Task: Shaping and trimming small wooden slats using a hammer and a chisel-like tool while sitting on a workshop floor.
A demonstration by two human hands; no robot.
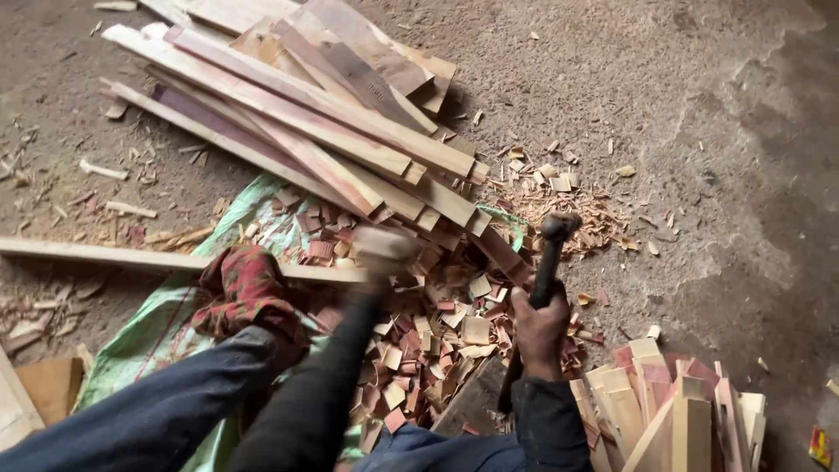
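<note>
My right hand [540, 334] grips a dark chopping tool [549, 262] by its handle. The knobbed end points up and the flat blade [476, 398] slants down toward my lap. My left hand [384, 247] is blurred by motion and is closed at the near end of a long thin wooden lath [131, 256] that runs off to the left. Between the hands lies a heap of small cut wood chips [437, 332] on a green plastic sheet [149, 336]. My knee, wrapped in red patterned cloth [246, 293], sits just left of the left arm.
A stack of long pale and reddish wooden slats [297, 114] lies slanted at the top left. Short cut boards [673, 411] stand bundled at the lower right. Shavings [568, 205] and splinters litter the bare dirt floor [717, 131]. A wooden block [48, 389] is at the lower left.
</note>
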